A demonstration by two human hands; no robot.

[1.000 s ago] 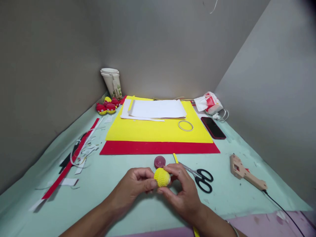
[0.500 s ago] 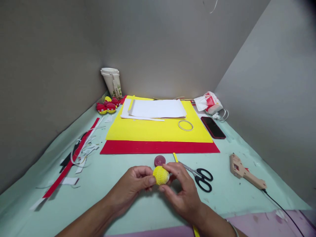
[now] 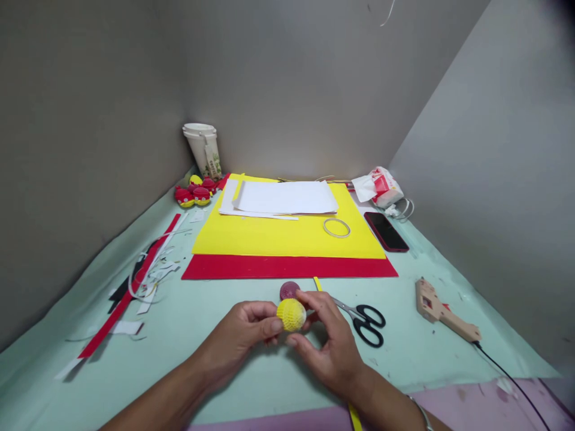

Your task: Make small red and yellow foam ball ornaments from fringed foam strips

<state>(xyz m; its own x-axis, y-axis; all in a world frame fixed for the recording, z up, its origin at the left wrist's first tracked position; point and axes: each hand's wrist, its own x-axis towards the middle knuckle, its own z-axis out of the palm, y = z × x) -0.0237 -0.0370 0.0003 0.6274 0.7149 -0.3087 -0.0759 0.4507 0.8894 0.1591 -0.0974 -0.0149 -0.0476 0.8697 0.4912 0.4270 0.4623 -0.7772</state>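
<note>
A small yellow dome with a ridged surface [image 3: 291,315], whitish along its right edge, is pinched between the thumb and fingers of my left hand [image 3: 247,329]. My right hand [image 3: 330,344] curves around the dome's right side, thumb and index finger spread apart; whether a finger behind touches it I cannot tell. Just beyond the dome lies a dark red round coil [image 3: 289,290], partly covered by it. Scissors with black handles [image 3: 368,323] rest to the right of my right hand. A yellow strip [image 3: 317,284] shows near their blades, and another yellow strip [image 3: 354,418] passes under my right forearm.
Red and yellow sheets [image 3: 287,239] with white paper [image 3: 287,197] and a ring [image 3: 336,228] lie ahead. Strips and scraps [image 3: 135,287] are left. A corded glue gun [image 3: 444,311], phone [image 3: 386,231] and tissue pack [image 3: 384,185] stand right; a cup [image 3: 202,149] and small red-yellow pieces [image 3: 195,193] back left.
My right thumb and index finger have loosened away from the yellow dome. The dome has tilted and risen slightly in my left hand, showing more of its whitish right edge.
</note>
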